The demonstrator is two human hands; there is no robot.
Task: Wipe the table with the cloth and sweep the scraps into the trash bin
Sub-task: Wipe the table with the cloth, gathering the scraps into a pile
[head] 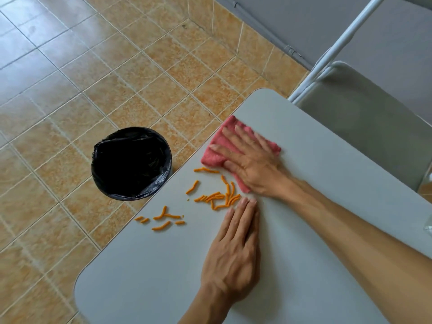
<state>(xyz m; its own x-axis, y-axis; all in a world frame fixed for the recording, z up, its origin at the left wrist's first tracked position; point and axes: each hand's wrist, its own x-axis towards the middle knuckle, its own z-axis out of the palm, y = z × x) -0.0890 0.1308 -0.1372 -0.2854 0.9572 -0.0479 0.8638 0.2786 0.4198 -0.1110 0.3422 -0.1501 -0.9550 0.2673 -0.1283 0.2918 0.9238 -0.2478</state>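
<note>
Surroundings: we note a white folding chair (364, 108) at the table's (315, 160) far side; tiled floor (70, 66) left.
Scraps: orange scraps (217, 197) lie scattered near the table's left edge.
Bin: trash bin (132, 163), black-lined, on floor beside that edge; contents unreadable.
Right hand (252, 164): flat, fingers spread, pressing pink cloth (217, 148).
Left hand (233, 249): flat, released, fingertips touching scraps.

— How's the light?
— Bright, soft daylight; pale glare streaks the floor tiles (70, 66) at upper left. Shadows are faint, only a thin one under the right hand (252, 164).
— Sharp?
— Mostly. That hand and the cloth (217, 155) smear with motion blur, and straight lines bow near the edges.
</note>
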